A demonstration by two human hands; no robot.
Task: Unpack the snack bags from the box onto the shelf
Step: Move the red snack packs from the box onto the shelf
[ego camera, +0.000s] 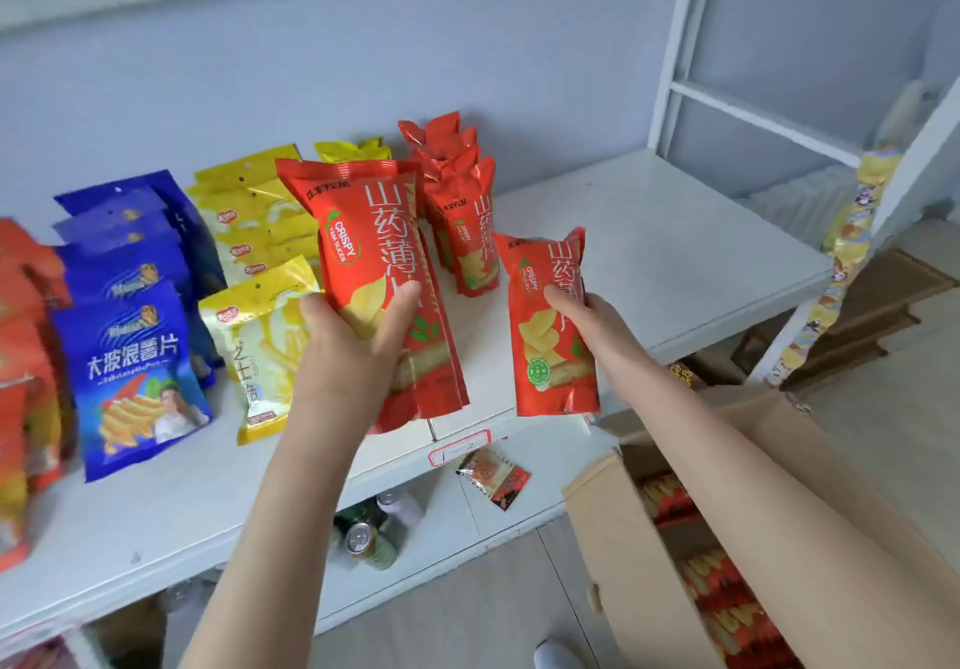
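Snack bags (470,231) are brought to the shelf (649,252), beside the box (613,528).
A stack (374,263) is gripped by the left hand (353,351), a single bag (550,356) by the right hand (587,320); the slick stack may slip apart, or the standing row (457,185) be toppled.

We read "CRISPY YAM SLICES", "山药薄片" on left-held red snack bag (363,252); "CRISPY" on right-held red snack bag (550,351); "大波浪薯片" on blue chip bag (136,382).

Bare shelf (649,242) lies open at centre right, beside the standing red bags (467,221). Blue bags (130,356) and yellow bags (260,231) crowd the left; a white post (675,44) stands at upper right.
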